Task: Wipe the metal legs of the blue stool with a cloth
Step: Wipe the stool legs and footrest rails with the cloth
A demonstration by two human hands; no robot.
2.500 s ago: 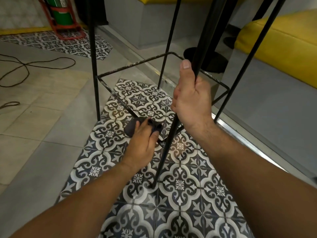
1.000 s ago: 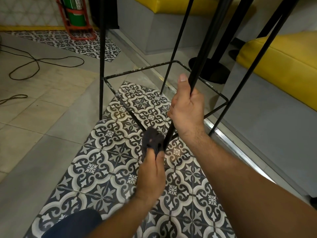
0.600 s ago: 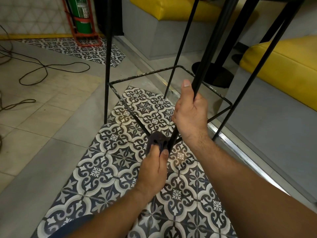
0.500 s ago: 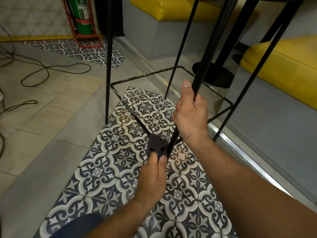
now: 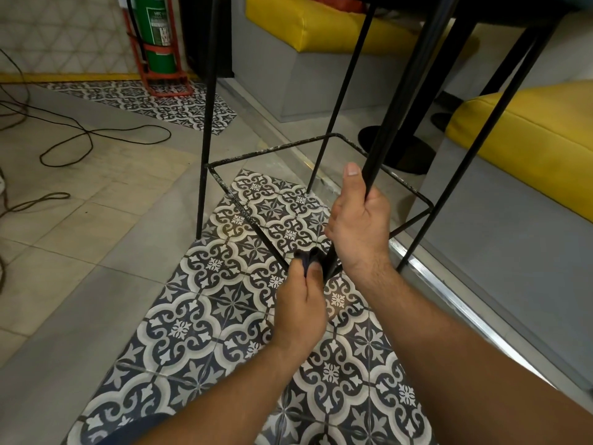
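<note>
Head view: cloth (image 5: 307, 257) against stool leg (image 5: 398, 91).

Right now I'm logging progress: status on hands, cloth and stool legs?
Right hand gripping near black metal stool leg. Left hand pinching dark cloth at the leg's footrest joint. Nothing in the way.

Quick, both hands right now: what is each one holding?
Left hand: closed, pinching the dark cloth beside the near stool leg.
Right hand: closed around that leg, thumb up.
</note>
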